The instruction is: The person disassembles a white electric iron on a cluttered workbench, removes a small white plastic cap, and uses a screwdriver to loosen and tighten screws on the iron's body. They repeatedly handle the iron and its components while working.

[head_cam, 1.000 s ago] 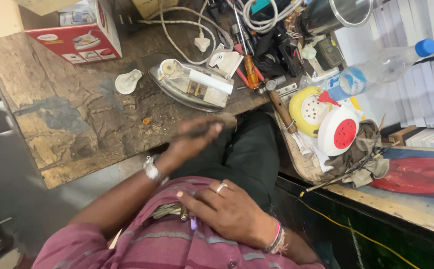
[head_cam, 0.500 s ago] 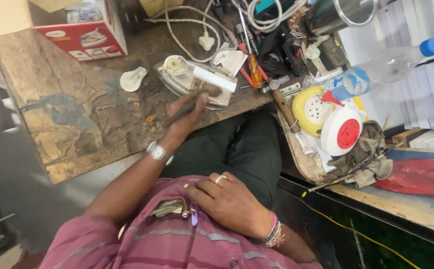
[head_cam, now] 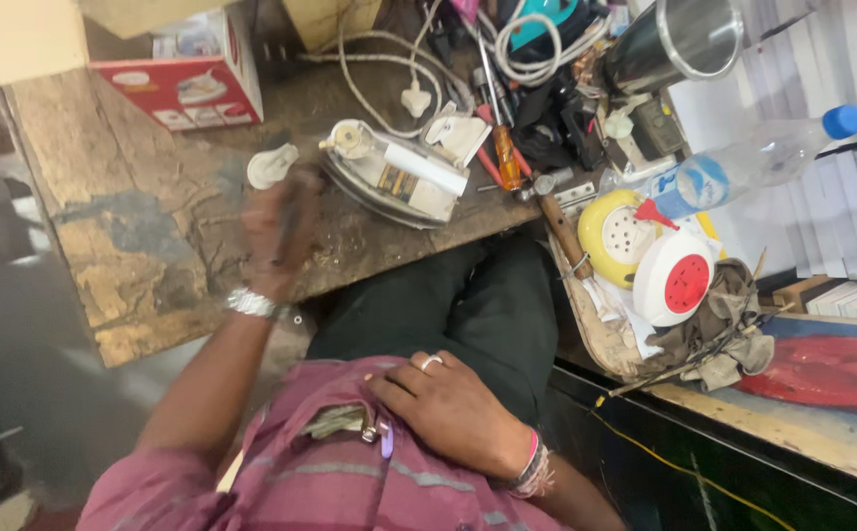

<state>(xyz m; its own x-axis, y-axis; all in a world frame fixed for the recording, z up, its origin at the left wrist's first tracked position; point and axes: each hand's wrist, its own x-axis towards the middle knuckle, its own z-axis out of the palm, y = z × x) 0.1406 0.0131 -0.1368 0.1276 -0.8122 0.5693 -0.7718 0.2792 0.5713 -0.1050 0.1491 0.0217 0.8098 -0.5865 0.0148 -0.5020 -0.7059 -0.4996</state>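
A worn, scarred wooden workbench (head_cam: 143, 246) holds an opened clothes iron (head_cam: 394, 175) amid cables and screwdrivers. The blurred left hand (head_cam: 281, 228) hovers beside it, its grip unclear. The right hand (head_cam: 448, 408) lies flat and open on the striped shirt (head_cam: 350, 482).

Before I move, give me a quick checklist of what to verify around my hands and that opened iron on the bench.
1. Left hand grip readable: not ok, the hand is blurred; what its fingers hold, cannot tell.
2. Left hand clear of the opened iron: ok, beside it, apart.
3. Right hand free: ok, flat on the shirt, holding nothing.
4. Iron resting on the bench: ok.
5. Small white part close by: ok, just beyond the left hand.
6. Iron unplugged: cannot tell.
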